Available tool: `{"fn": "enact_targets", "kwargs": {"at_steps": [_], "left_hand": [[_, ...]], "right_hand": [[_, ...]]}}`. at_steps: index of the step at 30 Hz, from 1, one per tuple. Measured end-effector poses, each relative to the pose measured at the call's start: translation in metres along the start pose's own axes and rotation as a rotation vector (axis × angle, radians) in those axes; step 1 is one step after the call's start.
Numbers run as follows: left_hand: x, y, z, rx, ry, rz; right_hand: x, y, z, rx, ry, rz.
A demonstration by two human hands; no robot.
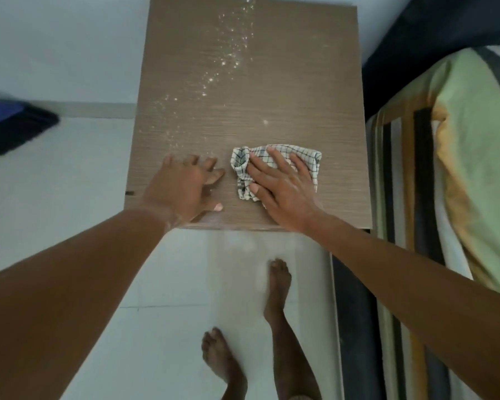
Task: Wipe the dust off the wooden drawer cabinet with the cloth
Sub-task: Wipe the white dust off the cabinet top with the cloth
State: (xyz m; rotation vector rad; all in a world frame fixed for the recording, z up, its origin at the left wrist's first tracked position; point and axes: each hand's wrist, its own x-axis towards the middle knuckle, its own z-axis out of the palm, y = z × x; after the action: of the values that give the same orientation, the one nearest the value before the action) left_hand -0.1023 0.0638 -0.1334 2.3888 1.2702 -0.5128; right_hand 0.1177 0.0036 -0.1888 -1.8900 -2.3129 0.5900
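cabinet (286, 90): 1 | cloth (306, 158): 1, flat under right hand (283, 189) | left hand (182, 189): grip wide, empty

Head-worn camera, looking steeply down.
It sits close above the brown wooden cabinet top (251, 90), white tiled floor (185, 284) near, striped bed (459, 140) right.

Home bedroom, probably: striped bedding (459, 145) beside wooden cabinet (286, 82), white tiled floor (70, 174), bare feet (277, 281).
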Motion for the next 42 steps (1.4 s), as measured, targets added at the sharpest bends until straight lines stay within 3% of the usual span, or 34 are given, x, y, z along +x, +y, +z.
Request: {"fn": "enact_targets", "kwargs": {"at_steps": [6, 10, 14, 16, 19, 22, 25, 27, 31, 37, 42], "left_hand": [[0.008, -0.004, 0.018, 0.101, -0.033, -0.094], [0.006, 0.0, 0.016, 0.095, -0.045, -0.092], [0.0, 0.005, 0.009, 0.102, -0.049, -0.098], [0.001, 0.007, 0.009, 0.104, -0.065, -0.114], [0.0, 0.009, 0.007, 0.092, -0.08, -0.134], [-0.005, 0.018, 0.003, 0.144, -0.094, -0.124], [-0.003, 0.026, -0.005, 0.158, -0.165, -0.167], [0.005, 0.033, -0.019, 0.156, -0.207, -0.208], [0.032, 0.043, -0.056, 0.147, -0.049, -0.197], [0.104, 0.031, -0.096, -0.056, 0.026, -0.189], [0.159, 0.016, -0.117, -0.042, 0.052, -0.239]], "right_hand": [[-0.042, -0.023, 0.019, 0.015, 0.023, 0.021], [-0.057, -0.03, 0.032, 0.13, 0.142, 0.007], [-0.078, -0.037, 0.04, 0.09, 0.266, -0.078], [-0.094, -0.043, 0.037, 0.002, 0.224, -0.134], [-0.112, -0.052, 0.027, -0.058, -0.025, -0.174], [-0.111, -0.057, 0.003, 0.097, -0.024, 0.035], [-0.088, -0.05, -0.034, 0.472, 0.026, 0.366], [-0.066, -0.039, -0.057, 0.673, 0.081, 0.485], [-0.015, -0.003, -0.092, 0.875, 0.263, 0.648], [0.09, 0.089, -0.131, 1.016, 0.544, 0.81], [0.148, 0.142, -0.151, 0.923, 0.696, 0.957]]}}
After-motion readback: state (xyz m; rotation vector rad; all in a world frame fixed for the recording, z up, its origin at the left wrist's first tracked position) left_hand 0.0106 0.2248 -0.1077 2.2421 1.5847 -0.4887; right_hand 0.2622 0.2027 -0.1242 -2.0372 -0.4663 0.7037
